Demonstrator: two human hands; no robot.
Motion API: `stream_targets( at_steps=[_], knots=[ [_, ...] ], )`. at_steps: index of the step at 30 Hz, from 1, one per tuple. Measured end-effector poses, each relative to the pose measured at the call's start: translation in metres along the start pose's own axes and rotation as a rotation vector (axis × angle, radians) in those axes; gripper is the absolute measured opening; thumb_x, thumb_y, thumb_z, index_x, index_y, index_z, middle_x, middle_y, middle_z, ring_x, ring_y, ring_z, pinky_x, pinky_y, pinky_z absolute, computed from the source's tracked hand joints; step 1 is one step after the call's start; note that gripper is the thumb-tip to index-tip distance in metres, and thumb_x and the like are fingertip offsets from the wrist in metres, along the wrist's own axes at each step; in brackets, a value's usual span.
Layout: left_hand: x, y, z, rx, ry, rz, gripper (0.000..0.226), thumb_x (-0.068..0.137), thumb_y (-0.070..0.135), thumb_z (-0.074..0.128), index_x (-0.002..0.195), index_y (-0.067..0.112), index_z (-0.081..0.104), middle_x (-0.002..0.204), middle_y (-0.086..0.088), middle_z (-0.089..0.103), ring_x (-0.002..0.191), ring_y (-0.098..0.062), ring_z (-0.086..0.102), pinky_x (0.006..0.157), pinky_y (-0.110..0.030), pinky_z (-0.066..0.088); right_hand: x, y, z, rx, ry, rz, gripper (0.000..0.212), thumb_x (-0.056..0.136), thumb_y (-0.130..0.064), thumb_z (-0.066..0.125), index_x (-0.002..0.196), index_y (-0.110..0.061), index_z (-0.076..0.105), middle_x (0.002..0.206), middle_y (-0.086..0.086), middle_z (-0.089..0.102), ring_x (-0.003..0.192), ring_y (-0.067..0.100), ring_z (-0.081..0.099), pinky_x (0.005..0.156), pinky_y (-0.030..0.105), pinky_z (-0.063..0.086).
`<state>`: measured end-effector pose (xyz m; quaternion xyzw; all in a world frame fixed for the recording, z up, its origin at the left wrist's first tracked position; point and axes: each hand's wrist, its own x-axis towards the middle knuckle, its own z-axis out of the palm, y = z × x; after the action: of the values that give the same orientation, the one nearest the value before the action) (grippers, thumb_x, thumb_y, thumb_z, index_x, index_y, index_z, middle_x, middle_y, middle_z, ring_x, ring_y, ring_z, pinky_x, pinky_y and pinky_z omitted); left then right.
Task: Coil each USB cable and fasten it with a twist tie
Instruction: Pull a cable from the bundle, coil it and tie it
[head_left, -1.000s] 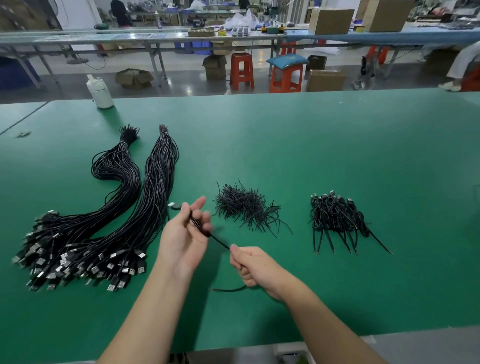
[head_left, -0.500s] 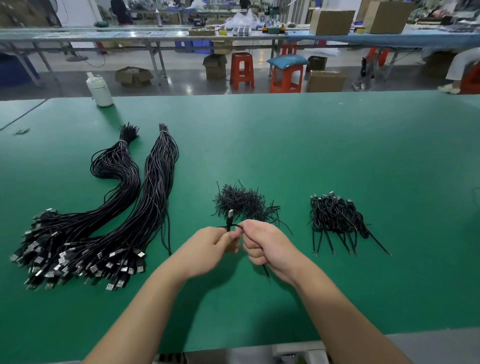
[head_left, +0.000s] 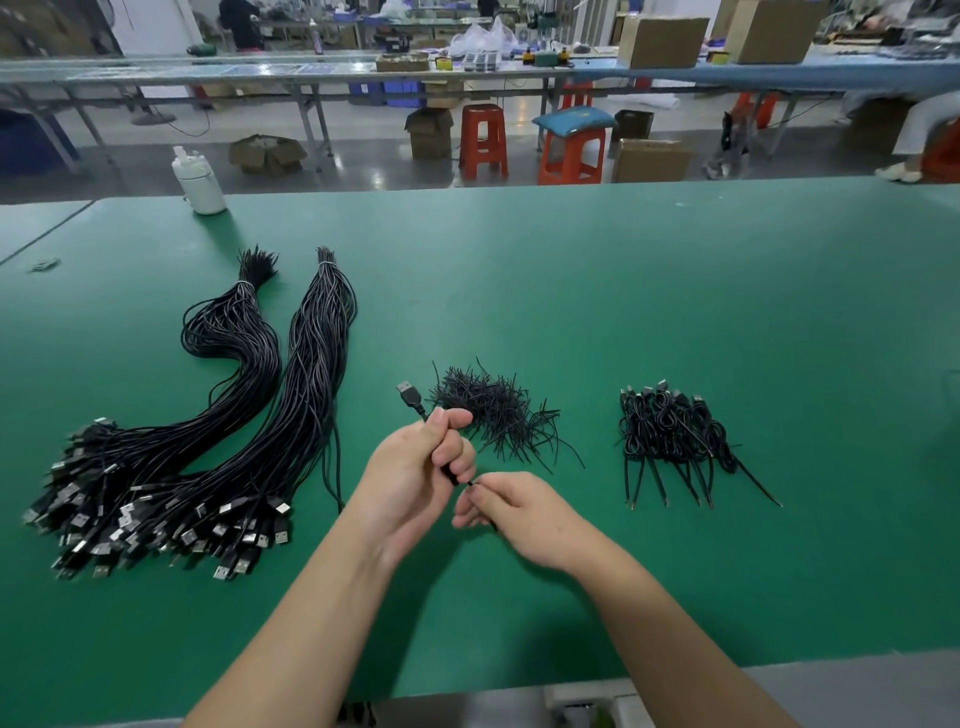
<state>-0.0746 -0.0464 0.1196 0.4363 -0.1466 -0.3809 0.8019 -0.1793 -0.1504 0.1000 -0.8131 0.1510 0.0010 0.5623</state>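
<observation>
1. Cable (head_left: 451, 470) in work: a single black USB cable, folded into a short bundle inside the left hand (head_left: 415, 480). Its plug (head_left: 409, 395) projects from the top of the fist toward 11 o'clock; a short tail leaves the underside toward 5 o'clock. The long axis therefore runs roughly 11 to 5.
2. Left hand: fingers curled firmly round the bundle, thumb on top.
3. Right hand (head_left: 524, 512): lies at 4 o'clock from the left, nearly touching it. Thumb and forefinger pinch the tail end; the other fingers are loosely curled.
4. Twist ties (head_left: 493, 410): a loose heap on the bench (head_left: 675, 291), just beyond the left fist at about 1 o'clock. The right hand appears the freer one to fetch a tie.
5. Judgement: coiling looks almost complete, with only the tail to tuck in; no tie is on this cable yet.
6. Uncoiled stock (head_left: 218, 441) lies at 9 o'clock; finished coils (head_left: 670, 426) at 2 o'clock.
</observation>
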Motion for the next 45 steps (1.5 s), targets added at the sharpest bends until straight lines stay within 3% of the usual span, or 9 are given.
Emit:
stream_targets(
  at_steps=[7,13,19,23,26,31,36,42,45],
  knots=[
    [-0.004,-0.008,0.000,0.063,-0.033,-0.096,0.027,0.095,0.023,0.049,0.086,0.001,0.061,0.058,-0.005,0.046,0.058,-0.022,0.050,0.057,-0.033,0.046,-0.002,0.007,0.000,0.640,-0.046,-0.046,0.066,0.083,0.013,0.068,0.134,-0.025,0.054,0.103,-0.006,0.070,0.095,0.010,0.066,0.093,0.026,0.052],
    [-0.007,0.000,0.000,0.167,-0.215,-0.298,0.031,0.092,0.019,0.054,0.084,-0.002,0.076,0.089,-0.027,0.072,0.073,-0.027,0.072,0.067,-0.028,0.059,-0.003,0.012,0.009,0.486,0.128,-0.062,0.048,0.080,0.001,0.078,0.123,-0.015,0.065,0.064,-0.013,0.047,0.063,0.004,0.042,0.071,0.016,0.044],
    [-0.006,0.003,-0.002,0.821,-0.172,-0.262,0.030,0.104,0.017,0.046,0.089,0.005,0.069,0.090,-0.014,0.076,0.093,-0.029,0.071,0.089,-0.039,0.055,-0.007,0.024,0.018,0.149,0.317,-0.010,0.014,0.079,-0.021,0.075,0.086,-0.026,0.064,0.087,-0.002,0.065,0.075,0.007,0.058,0.077,0.033,0.052],
    [-0.012,-0.005,0.016,1.314,0.000,-0.055,0.028,0.102,0.028,0.047,0.084,0.016,0.065,0.080,0.005,0.073,0.079,-0.013,0.066,0.074,-0.030,0.050,-0.001,0.025,0.026,0.023,0.362,-0.024,0.023,0.082,-0.026,0.064,0.103,-0.028,0.056,0.100,-0.012,0.067,0.084,-0.008,0.061,0.071,0.018,0.048],
    [-0.016,-0.009,0.020,1.312,0.074,0.008,0.029,0.102,0.029,0.047,0.080,0.018,0.062,0.077,0.005,0.069,0.073,-0.013,0.061,0.065,-0.028,0.044,0.000,0.023,0.022,-0.001,0.334,-0.042,0.027,0.086,-0.017,0.064,0.106,-0.031,0.050,0.098,-0.018,0.069,0.091,-0.012,0.063,0.074,0.011,0.045],
    [-0.017,-0.015,0.021,1.370,0.112,0.111,0.030,0.103,0.030,0.044,0.085,0.015,0.062,0.090,0.001,0.057,0.091,-0.018,0.052,0.075,-0.030,0.037,-0.005,0.020,0.019,-0.219,0.380,-0.087,0.022,0.099,-0.023,0.050,0.120,-0.021,0.044,0.112,0.000,0.061,0.101,0.025,0.059,0.086,0.043,0.048],
    [-0.020,-0.014,0.016,1.635,0.178,0.173,0.035,0.100,0.051,0.034,0.101,0.019,0.049,0.096,0.001,0.054,0.088,-0.025,0.059,0.077,-0.039,0.049,-0.007,0.017,0.013,-0.401,0.306,-0.098,0.026,0.104,-0.020,0.035,0.128,-0.014,0.042,0.122,0.006,0.051,0.105,0.029,0.056,0.088,0.044,0.045],
    [-0.013,-0.004,0.000,1.461,-0.020,0.133,0.019,0.088,0.050,0.059,0.088,0.031,0.060,0.070,0.010,0.063,0.067,-0.002,0.056,0.057,-0.017,0.039,-0.012,0.020,0.015,-0.350,0.176,-0.131,0.043,0.105,-0.020,0.028,0.147,-0.022,0.038,0.133,0.004,0.053,0.117,0.023,0.055,0.102,0.041,0.045],
    [-0.007,-0.003,-0.004,1.456,0.025,0.089,0.019,0.084,0.048,0.065,0.082,0.030,0.060,0.070,0.010,0.063,0.066,0.000,0.056,0.055,-0.014,0.038,-0.007,0.026,0.019,-0.295,0.151,-0.027,0.025,0.104,-0.020,0.032,0.117,-0.017,0.052,0.100,-0.002,0.059,0.090,0.018,0.058,0.090,0.045,0.051]
  ],
)
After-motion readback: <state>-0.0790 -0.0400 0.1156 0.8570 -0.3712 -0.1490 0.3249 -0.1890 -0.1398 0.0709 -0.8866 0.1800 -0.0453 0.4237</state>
